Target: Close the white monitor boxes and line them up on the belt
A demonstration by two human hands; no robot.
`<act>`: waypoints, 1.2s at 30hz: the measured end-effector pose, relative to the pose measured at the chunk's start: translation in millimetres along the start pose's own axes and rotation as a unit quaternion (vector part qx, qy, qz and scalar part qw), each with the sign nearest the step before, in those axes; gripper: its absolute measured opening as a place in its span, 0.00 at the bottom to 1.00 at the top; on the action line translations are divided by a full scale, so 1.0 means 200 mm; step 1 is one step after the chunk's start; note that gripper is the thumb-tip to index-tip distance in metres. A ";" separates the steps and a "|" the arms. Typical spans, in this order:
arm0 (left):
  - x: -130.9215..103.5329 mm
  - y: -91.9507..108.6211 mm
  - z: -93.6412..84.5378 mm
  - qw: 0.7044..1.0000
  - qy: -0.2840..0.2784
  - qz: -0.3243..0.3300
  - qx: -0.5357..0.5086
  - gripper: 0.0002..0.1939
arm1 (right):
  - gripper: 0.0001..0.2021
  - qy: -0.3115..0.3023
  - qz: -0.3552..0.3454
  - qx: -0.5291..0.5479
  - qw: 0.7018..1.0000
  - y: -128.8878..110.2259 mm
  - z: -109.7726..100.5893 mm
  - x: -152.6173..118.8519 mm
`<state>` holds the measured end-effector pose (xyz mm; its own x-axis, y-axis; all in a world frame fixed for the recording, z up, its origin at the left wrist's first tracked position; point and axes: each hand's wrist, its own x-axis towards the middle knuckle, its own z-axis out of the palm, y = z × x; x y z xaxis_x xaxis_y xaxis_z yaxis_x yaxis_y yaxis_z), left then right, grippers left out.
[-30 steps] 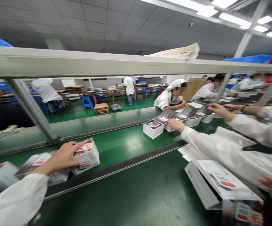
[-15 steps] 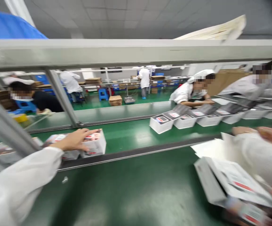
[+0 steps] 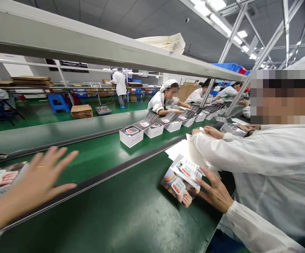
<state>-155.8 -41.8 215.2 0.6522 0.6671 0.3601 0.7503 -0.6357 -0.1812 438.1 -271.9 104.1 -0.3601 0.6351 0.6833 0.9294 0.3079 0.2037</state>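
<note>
Honestly, with my left hand [image 3: 40, 179] spread empty and my right hand [image 3: 215, 191] loosely splayed against the printed box [image 3: 177, 186] near the worktop's [image 3: 110, 219] right edge, that neighbour's sleeve [image 3: 218, 151] could easily knock it askew.

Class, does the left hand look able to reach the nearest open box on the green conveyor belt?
Probably yes: the left hand has its fingers spread, and only bare green conveyor belt shows between it and the nearest open box.

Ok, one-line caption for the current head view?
Left hand spread over a green belt, right hand at a printed box, open boxes in a row beyond.
</note>
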 end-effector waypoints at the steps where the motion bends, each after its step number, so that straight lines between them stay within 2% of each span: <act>1: 0.06 0.19 0.02 0.999 0.000 0.024 -0.025 0.40 | 0.31 -0.002 0.002 0.011 1.000 -0.02 -0.02 0.02; 2: 0.12 0.37 0.06 0.996 -0.009 0.063 -0.063 0.41 | 0.32 -0.007 0.007 0.021 1.000 -0.04 -0.03 0.06; 4: 0.23 0.68 0.14 0.982 -0.055 0.098 -0.154 0.41 | 0.33 -0.030 0.021 0.042 0.998 -0.09 -0.04 0.13; 6: 0.33 0.91 0.24 0.954 -0.108 0.114 -0.256 0.41 | 0.29 -0.053 0.051 0.061 0.995 -0.15 -0.05 0.23; 9: 0.50 1.13 0.40 0.888 -0.158 0.084 -0.424 0.46 | 0.25 -0.060 0.128 0.065 0.988 -0.25 -0.03 0.36; 12: 0.66 1.29 0.51 0.787 -0.183 0.041 -0.588 0.53 | 0.24 -0.060 0.191 0.056 0.978 -0.29 0.00 0.44; 14: 0.75 1.37 0.53 0.719 -0.180 0.039 -0.670 0.53 | 0.23 -0.044 0.219 0.079 0.971 -0.29 0.02 0.47; 15: 0.78 1.39 0.53 0.695 -0.170 0.048 -0.697 0.52 | 0.22 -0.031 0.235 0.101 0.966 -0.28 0.03 0.47; 17: 0.82 1.40 0.49 0.677 -0.139 0.067 -0.720 0.51 | 0.22 0.007 0.281 0.157 0.947 -0.25 0.02 0.47; 19: 0.85 1.38 0.44 0.685 -0.125 0.061 -0.715 0.51 | 0.23 0.052 0.344 0.208 0.914 -0.21 -0.01 0.48; 21: 0.88 1.35 0.43 0.696 -0.141 0.025 -0.703 0.51 | 0.26 0.096 0.405 0.240 0.877 -0.19 -0.03 0.49; 24: 0.92 1.34 0.48 0.694 -0.182 -0.014 -0.697 0.51 | 0.29 0.142 0.465 0.268 0.832 -0.17 -0.06 0.50; 27: 0.94 1.36 0.56 0.678 -0.211 -0.013 -0.704 0.51 | 0.31 0.166 0.498 0.289 0.801 -0.16 -0.05 0.49; 31: 0.88 1.37 0.64 0.650 -0.240 0.006 -0.721 0.50 | 0.30 0.169 0.500 0.317 0.788 -0.16 -0.02 0.47; 36: 0.77 1.30 0.63 0.625 -0.242 0.010 -0.742 0.49 | 0.29 0.145 0.459 0.337 0.809 -0.17 0.03 0.48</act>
<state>153.0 -55.8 108.4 0.8856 0.4642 -0.0139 0.0501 -0.0659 0.9966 371.5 -217.3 159.0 0.5819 0.6520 0.4861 0.5047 0.1792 -0.8445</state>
